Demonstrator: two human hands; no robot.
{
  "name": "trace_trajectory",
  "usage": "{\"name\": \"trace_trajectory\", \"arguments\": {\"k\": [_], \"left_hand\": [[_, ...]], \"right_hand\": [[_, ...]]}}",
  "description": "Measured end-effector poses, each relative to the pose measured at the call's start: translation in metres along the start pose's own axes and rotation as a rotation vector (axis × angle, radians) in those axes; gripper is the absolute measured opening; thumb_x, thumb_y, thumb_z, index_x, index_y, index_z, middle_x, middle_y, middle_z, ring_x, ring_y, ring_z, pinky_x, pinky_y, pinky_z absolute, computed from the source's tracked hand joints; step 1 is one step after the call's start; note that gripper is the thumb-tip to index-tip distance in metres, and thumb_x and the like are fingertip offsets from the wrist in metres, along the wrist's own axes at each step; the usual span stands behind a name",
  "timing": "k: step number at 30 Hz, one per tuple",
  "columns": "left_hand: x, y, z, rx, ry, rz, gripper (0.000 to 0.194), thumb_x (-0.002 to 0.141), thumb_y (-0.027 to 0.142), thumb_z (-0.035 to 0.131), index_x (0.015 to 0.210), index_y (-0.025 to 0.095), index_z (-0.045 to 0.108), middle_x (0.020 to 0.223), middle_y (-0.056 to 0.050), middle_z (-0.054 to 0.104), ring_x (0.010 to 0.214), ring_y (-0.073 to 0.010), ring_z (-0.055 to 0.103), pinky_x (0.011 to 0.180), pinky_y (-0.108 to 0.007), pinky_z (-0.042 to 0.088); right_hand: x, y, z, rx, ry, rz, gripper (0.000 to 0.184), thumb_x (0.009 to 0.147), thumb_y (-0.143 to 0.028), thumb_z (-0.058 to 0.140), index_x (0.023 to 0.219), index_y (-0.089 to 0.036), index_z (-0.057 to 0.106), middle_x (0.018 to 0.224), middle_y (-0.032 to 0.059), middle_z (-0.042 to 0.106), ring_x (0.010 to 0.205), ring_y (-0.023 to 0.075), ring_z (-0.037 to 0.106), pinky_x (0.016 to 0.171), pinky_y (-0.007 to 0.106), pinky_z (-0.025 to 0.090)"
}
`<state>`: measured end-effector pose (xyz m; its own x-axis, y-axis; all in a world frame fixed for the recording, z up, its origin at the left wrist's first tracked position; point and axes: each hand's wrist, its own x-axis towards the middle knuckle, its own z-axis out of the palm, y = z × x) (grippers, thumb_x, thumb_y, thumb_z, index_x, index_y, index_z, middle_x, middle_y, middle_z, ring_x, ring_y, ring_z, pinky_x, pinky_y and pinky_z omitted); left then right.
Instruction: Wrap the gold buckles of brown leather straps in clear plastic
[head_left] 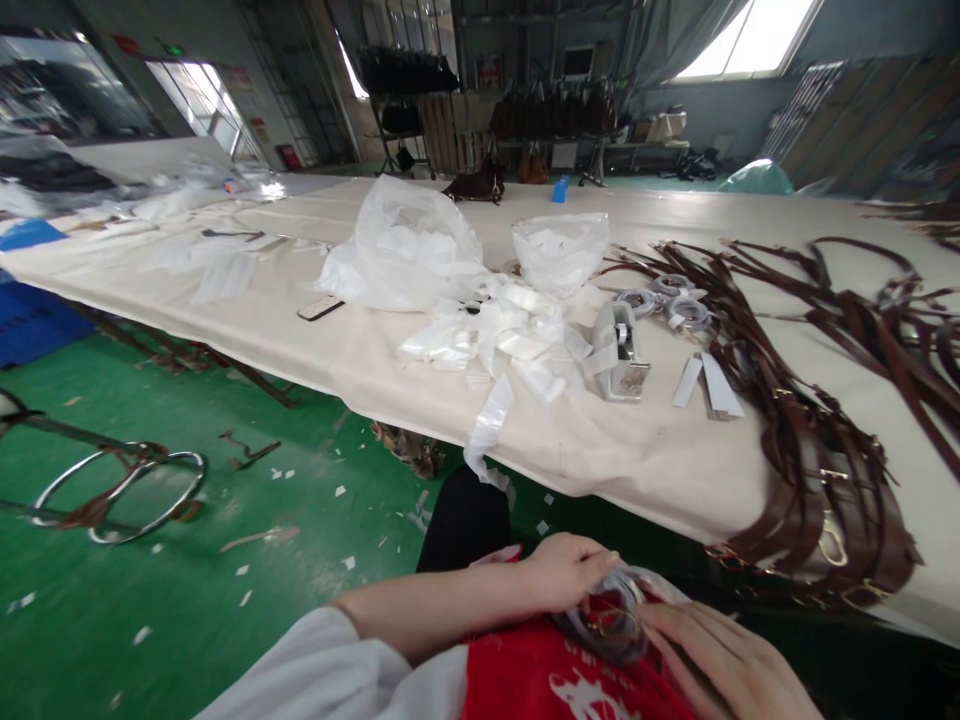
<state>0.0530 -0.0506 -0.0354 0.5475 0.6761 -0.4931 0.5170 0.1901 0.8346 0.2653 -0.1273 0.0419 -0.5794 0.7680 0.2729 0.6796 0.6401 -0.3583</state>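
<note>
Low in the head view, close to the red apron, a coiled strap in clear plastic wrap is held between both hands. My left hand is closed on its upper left edge, the fingertips at the top of the coil. From the right, my right hand grips the other side, its fingers slanting over the rim. Something gold-coloured shows inside the coil. Similar wrapped coils lie on the table, near a tape dispenser.
Brown leather straps with gold buckles cover the table's right side. White plastic strips, plastic bags, white cards and a phone lie on the pale table. A metal-ringed stool stands at left on the green floor.
</note>
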Motion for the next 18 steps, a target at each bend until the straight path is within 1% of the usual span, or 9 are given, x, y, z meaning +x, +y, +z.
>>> {"name": "trace_trajectory", "arguments": {"k": [3, 5, 6, 8, 11, 13, 14, 16, 18], "left_hand": [[0.0, -0.001, 0.0, 0.005, -0.008, 0.011, 0.055, 0.093, 0.058, 0.041, 0.109, 0.018, 0.076, 0.07, -0.004, 0.071, 0.059, -0.016, 0.061, 0.052, -0.021, 0.04], [-0.001, 0.0, 0.0, 0.003, 0.004, 0.043, 0.054, 0.094, 0.057, 0.042, 0.107, 0.018, 0.077, 0.074, -0.005, 0.073, 0.061, -0.0165, 0.063, 0.053, -0.021, 0.042], [-0.001, 0.001, 0.0, -0.007, -0.002, 0.051, 0.053, 0.094, 0.056, 0.042, 0.108, 0.018, 0.076, 0.078, -0.005, 0.074, 0.063, -0.017, 0.064, 0.054, -0.021, 0.043], [-0.003, 0.002, 0.0, -0.039, -0.025, 0.058, 0.053, 0.095, 0.055, 0.042, 0.112, 0.018, 0.075, 0.085, -0.006, 0.076, 0.068, -0.0188, 0.068, 0.059, -0.023, 0.048], [-0.004, 0.002, 0.002, -0.078, -0.038, 0.111, 0.046, 0.097, 0.048, 0.044, 0.115, 0.018, 0.074, 0.105, -0.007, 0.077, 0.09, -0.0218, 0.071, 0.08, -0.029, 0.054], [-0.004, 0.002, 0.002, -0.083, -0.034, 0.146, 0.042, 0.097, 0.043, 0.046, 0.115, 0.018, 0.074, 0.113, -0.006, 0.075, 0.102, -0.0225, 0.069, 0.09, -0.03, 0.052], [-0.004, 0.003, 0.002, -0.073, -0.037, 0.153, 0.041, 0.097, 0.042, 0.046, 0.114, 0.018, 0.074, 0.114, -0.006, 0.075, 0.104, -0.0226, 0.069, 0.09, -0.029, 0.051], [-0.004, 0.005, 0.001, -0.021, -0.045, 0.174, 0.039, 0.098, 0.039, 0.045, 0.113, 0.018, 0.075, 0.112, -0.006, 0.076, 0.102, -0.0217, 0.069, 0.087, -0.027, 0.051], [-0.005, 0.009, -0.001, 0.057, -0.055, 0.237, 0.037, 0.097, 0.034, 0.045, 0.11, 0.019, 0.076, 0.105, -0.005, 0.077, 0.096, -0.0195, 0.069, 0.081, -0.025, 0.05]], "right_hand": [[0.001, 0.0, 0.012, 0.06, -0.075, 0.06, 0.024, 0.088, -0.035, 0.068, 0.11, -0.026, 0.069, 0.105, 0.0035, 0.079, 0.092, 0.0221, 0.077, 0.084, 0.021, 0.062], [0.0, -0.001, 0.027, 0.097, -0.086, 0.113, 0.017, 0.087, -0.029, 0.069, 0.104, -0.029, 0.071, 0.103, 0.0021, 0.078, 0.091, 0.0209, 0.076, 0.081, 0.022, 0.062], [0.0, -0.002, 0.036, 0.107, -0.073, 0.158, 0.014, 0.087, -0.026, 0.067, 0.101, -0.029, 0.072, 0.1, 0.002, 0.076, 0.089, 0.0205, 0.075, 0.077, 0.023, 0.061], [-0.001, -0.004, 0.053, 0.117, 0.001, 0.242, 0.013, 0.09, -0.024, 0.062, 0.095, -0.029, 0.073, 0.091, 0.003, 0.073, 0.081, 0.0199, 0.072, 0.068, 0.025, 0.059], [-0.003, -0.006, 0.07, 0.12, 0.086, 0.26, 0.02, 0.096, -0.028, 0.054, 0.096, -0.027, 0.075, 0.081, 0.0041, 0.069, 0.073, 0.0196, 0.069, 0.061, 0.026, 0.055], [-0.006, -0.006, 0.074, 0.087, 0.119, 0.251, 0.025, 0.098, -0.031, 0.051, 0.095, -0.027, 0.076, 0.08, 0.0046, 0.07, 0.069, 0.0191, 0.068, 0.06, 0.027, 0.054], [-0.008, -0.005, 0.074, 0.071, 0.133, 0.263, 0.026, 0.099, -0.033, 0.051, 0.093, -0.027, 0.076, 0.081, 0.0049, 0.071, 0.069, 0.0192, 0.068, 0.061, 0.027, 0.053], [-0.011, -0.003, 0.068, 0.069, 0.161, 0.315, 0.025, 0.098, -0.037, 0.055, 0.09, -0.026, 0.076, 0.083, 0.0049, 0.072, 0.071, 0.0192, 0.069, 0.065, 0.027, 0.054], [-0.011, 0.001, 0.06, 0.128, 0.172, 0.395, 0.024, 0.096, -0.041, 0.059, 0.087, -0.026, 0.075, 0.082, 0.004, 0.071, 0.072, 0.0188, 0.069, 0.068, 0.026, 0.054]]}}
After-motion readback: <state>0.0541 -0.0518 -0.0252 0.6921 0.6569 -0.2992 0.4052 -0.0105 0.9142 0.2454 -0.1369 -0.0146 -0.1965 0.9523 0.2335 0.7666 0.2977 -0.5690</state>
